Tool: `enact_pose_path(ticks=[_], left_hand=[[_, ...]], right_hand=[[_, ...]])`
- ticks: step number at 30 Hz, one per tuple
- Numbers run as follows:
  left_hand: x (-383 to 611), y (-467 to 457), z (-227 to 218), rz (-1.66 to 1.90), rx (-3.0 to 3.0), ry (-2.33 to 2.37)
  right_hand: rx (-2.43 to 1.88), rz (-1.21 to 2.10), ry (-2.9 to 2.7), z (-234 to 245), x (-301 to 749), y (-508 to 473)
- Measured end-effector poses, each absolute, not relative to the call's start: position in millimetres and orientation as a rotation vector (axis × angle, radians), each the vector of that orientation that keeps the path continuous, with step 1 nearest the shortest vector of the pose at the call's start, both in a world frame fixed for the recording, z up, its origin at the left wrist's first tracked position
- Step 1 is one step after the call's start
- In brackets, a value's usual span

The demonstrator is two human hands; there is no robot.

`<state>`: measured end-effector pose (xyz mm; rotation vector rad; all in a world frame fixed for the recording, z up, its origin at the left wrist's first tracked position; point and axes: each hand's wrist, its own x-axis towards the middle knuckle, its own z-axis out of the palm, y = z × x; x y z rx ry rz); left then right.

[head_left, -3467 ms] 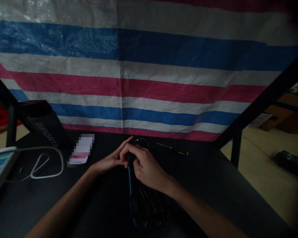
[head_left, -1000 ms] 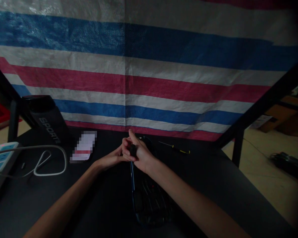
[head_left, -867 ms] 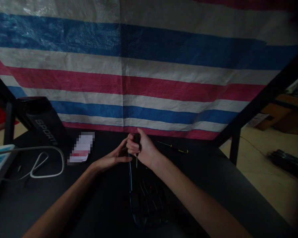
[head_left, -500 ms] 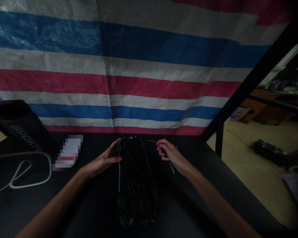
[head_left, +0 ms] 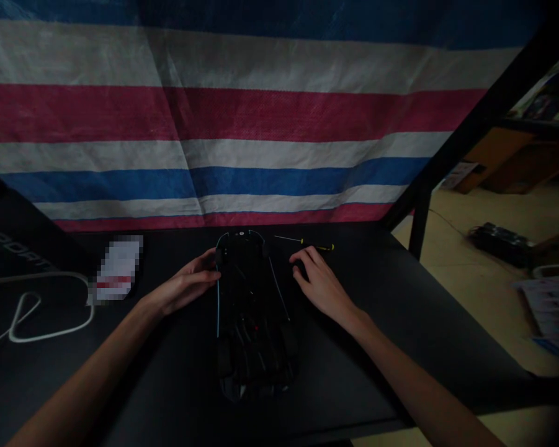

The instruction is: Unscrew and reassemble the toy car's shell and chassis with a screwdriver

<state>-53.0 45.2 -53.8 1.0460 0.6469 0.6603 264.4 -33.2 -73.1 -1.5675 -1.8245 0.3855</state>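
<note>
A long black toy-car body (head_left: 254,310) with thin blue edging lies lengthwise in the middle of the black table (head_left: 391,323). My left hand (head_left: 188,288) rests on the table at its left front corner, thumb and fingertips closed on that edge. My right hand (head_left: 321,285) lies on the table just right of the car, fingers spread and curved down, with a small dark thing I cannot make out by the fingertips. A thin screwdriver with a yellow-and-black handle (head_left: 309,244) lies just beyond that hand.
A striped red, white and blue tarp (head_left: 260,124) hangs behind the table. At the left are a blurred white card (head_left: 117,273), a white cable loop (head_left: 51,320) and a black "SPORT" container (head_left: 9,248). A black frame post (head_left: 419,226) marks the right edge, with floor clutter beyond.
My right hand, which held a black-handled screwdriver over the car's front, moved right and came down onto the table. My left hand stayed at the car's left front. The view tilted down.
</note>
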Motion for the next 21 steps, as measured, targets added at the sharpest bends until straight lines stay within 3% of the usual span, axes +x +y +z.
enact_pose_path(ticks=[9,16,21], left_hand=[[-45,42,-53,0.65,0.989,0.607],[-49,42,-58,0.656,0.933,0.571],[-51,41,-58,0.65,0.955,0.585]], right_hand=[[-1.639,0.148,-1.835,-64,272,-26],[-1.52,0.409,-1.947,-7,212,-16],[-1.837,0.229,-2.147,24,152,5]])
